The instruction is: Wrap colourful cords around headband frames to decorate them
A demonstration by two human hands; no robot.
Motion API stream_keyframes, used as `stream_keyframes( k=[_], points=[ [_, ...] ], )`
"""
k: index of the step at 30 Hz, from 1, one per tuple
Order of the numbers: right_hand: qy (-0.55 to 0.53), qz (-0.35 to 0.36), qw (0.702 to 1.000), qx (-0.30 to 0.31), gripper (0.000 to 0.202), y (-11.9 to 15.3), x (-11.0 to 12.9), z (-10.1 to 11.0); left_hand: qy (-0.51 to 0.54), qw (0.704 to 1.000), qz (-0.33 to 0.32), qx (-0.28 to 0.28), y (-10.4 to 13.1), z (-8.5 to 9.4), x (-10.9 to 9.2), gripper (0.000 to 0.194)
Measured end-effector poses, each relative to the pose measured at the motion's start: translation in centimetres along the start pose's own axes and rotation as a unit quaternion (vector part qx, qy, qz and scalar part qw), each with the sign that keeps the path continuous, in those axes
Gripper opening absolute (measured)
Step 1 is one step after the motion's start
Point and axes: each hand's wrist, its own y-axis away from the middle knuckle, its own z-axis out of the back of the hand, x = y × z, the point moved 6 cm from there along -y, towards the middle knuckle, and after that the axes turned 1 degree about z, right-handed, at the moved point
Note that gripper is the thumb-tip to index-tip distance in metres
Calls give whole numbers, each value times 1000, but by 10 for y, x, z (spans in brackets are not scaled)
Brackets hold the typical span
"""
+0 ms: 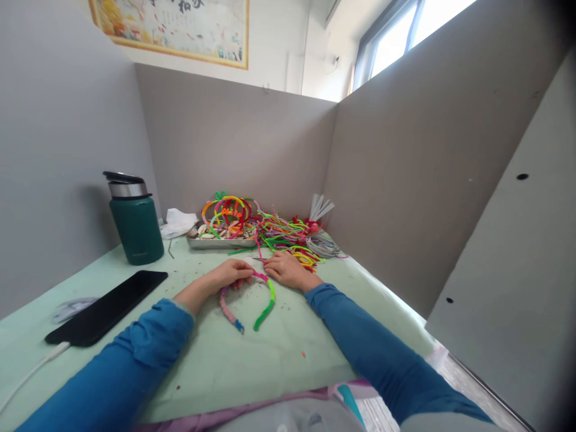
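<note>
A headband point(272, 294) wrapped in coloured pipe cleaners, green, yellow, pink and purple with a blue end, lies in a curve with its two ends toward me. My left hand point(233, 273) is closed in a pinch on the top of its arch. Beside it, my right hand point(288, 270) has its fingers closed at the pink stretch of the band. A bright pink pipe cleaner point(259, 243) stands up from those right fingertips. The fingertips partly hide where strand and band meet.
Behind my hands, a metal tray point(220, 243) holds wrapped headbands and small pieces. Loose pipe cleaners point(288, 231) and grey wire hoops point(324, 246) lie to its right. At left are a green bottle point(137, 231), a black phone point(108, 307) on a cable and white tissue point(179, 222). Grey partitions point(243, 132) enclose the table.
</note>
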Motion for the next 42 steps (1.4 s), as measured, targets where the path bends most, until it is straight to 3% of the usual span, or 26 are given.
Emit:
stream_keyframes(
  k=[8,12,18,24,27,35,42],
  points=[
    [58,67,996,16,30,-3,13,0,0,1000,-3,1,1,0,0,41],
    [69,63,996,11,31,-4,15,0,-1,1000,-7,5,-1,0,1,40],
    [76,4,997,22,35,-2,3,-5,7,1000,-2,5,-2,0,3,41],
    [122,-176,977,-3,40,5,-27,-1,8,1000,5,5,-2,-1,2,43],
    [135,-231,963,5,43,9,-36,0,11,1000,9,3,-3,0,3,43],
    [122,-216,967,55,43,8,-35,-6,12,1000,4,11,-3,0,3,42],
    [123,-204,969,62,38,8,-35,-6,8,1000,7,8,-1,-1,0,42]
  ],
)
